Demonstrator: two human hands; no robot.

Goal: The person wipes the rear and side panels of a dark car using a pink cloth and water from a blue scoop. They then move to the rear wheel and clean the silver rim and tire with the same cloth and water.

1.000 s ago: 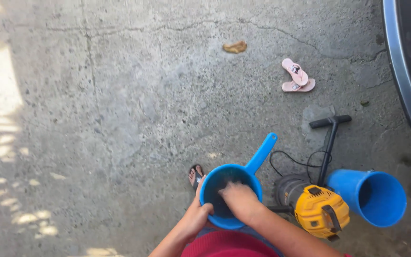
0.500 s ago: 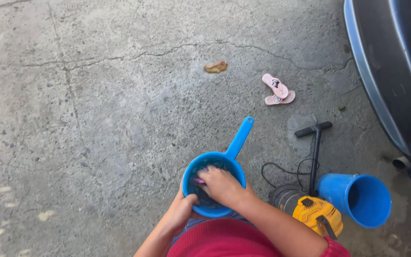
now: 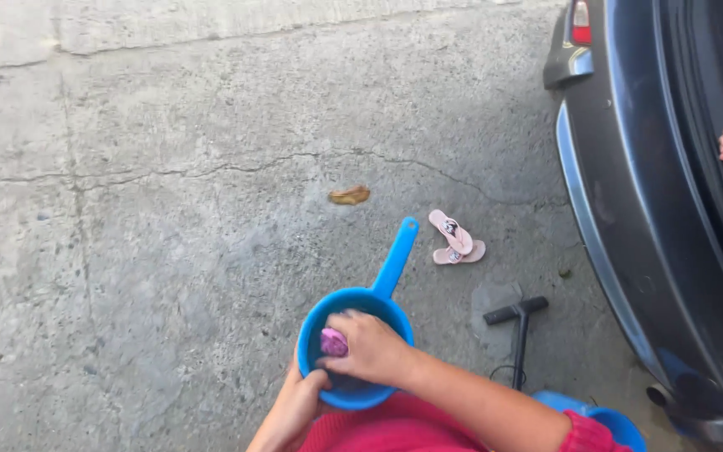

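Head view, looking straight down: blue dipper (image 3: pixel 353 356) held low over the concrete floor (image 3: pixel 169 251), close against the red-clad body. Left hand (image 3: pixel 294 406) clamped on the near rim, most likely to steady the bowl. Right hand (image 3: pixel 370 347) reaching down into the bowl, fingers closed round a pink-purple lump (image 3: pixel 333 342) at the left inner wall, probably a sponge or cloth, hard to tell. Handle pointing up-frame and slightly right, away from the body, long axis running toward the pink sandals (image 3: pixel 455 238). Black pump (image 3: pixel 518 331) just right, dark car (image 3: pixel 671 209) beyond, brown scrap (image 3: pixel 350 196) farther out.
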